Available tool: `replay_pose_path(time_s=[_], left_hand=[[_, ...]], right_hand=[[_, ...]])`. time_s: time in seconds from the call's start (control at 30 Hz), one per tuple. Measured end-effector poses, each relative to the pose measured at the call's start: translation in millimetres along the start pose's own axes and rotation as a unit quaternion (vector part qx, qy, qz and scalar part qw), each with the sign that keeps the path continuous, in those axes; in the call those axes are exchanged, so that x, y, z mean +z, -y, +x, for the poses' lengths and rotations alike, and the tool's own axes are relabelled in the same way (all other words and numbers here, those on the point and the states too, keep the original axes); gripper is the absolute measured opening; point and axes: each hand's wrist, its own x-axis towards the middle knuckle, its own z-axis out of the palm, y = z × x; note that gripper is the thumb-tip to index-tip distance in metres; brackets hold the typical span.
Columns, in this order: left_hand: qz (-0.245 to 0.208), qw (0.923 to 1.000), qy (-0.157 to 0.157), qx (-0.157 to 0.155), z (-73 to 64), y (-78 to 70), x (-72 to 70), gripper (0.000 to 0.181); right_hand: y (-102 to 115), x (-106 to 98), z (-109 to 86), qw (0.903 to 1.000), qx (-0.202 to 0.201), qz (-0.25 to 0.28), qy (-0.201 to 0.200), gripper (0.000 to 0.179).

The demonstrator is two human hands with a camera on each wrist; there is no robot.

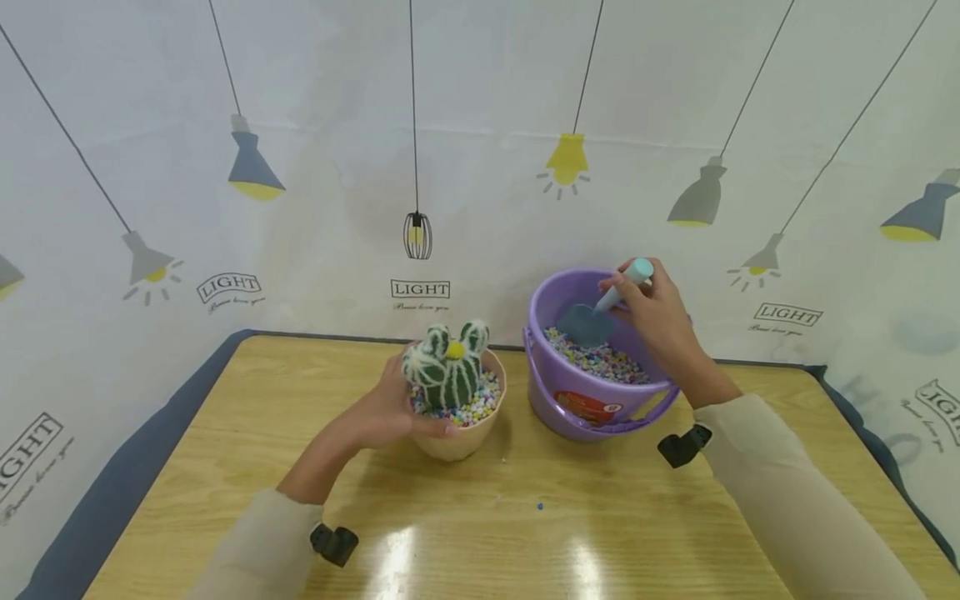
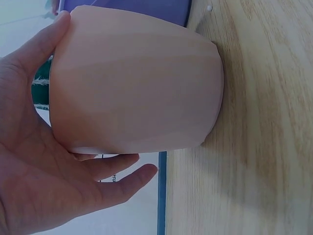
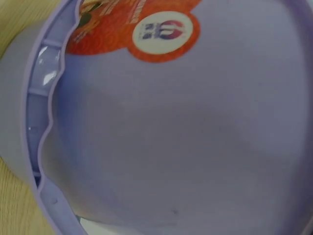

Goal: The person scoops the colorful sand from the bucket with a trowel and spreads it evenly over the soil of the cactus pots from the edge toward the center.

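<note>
In the head view my left hand (image 1: pixel 378 410) holds a peach-coloured flower pot (image 1: pixel 452 446) at its side, thumb near the rim. The left wrist view shows the hand (image 2: pixel 36 142) curving round the pot's upper end, its wall (image 2: pixel 137 88) filling the middle. A knitted green cactus (image 1: pixel 454 385) with white fuzz and a yellow flower stands in the pot among colourful pebbles (image 1: pixel 483 402). My right hand (image 1: pixel 654 317) grips the light-blue handle of a small shovel (image 1: pixel 587 327). Its blade dips into a purple bucket (image 1: pixel 551 379), at the multicoloured pebbles (image 1: pixel 611 365) inside.
A wooden table (image 1: pixel 300 400) carries both containers, with a wall covering of printed lamps behind. The bucket's handle (image 1: pixel 607 427) hangs down across its front. One blue pebble (image 1: pixel 540 506) lies on the table nearer me. Only the bucket's labelled side (image 3: pixel 171 122) fills the right wrist view.
</note>
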Motion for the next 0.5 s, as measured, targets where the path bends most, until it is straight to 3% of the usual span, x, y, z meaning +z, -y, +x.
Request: replay_pose_path(time_s=[0.27,0.5], left_hand=[[-0.008,1.0,0.0,0.004,1.4,1.2,-0.6,0.11],[-0.013,0.9999,0.0,0.003,1.2,2.5,0.8,0.11]], right_hand=[[1.2,1.2,0.7,0.9966,0.002,-0.08,0.017,0.034],[0.6,2.6,-0.1,0.9959,0.007,-0.09,0.003,0.035]])
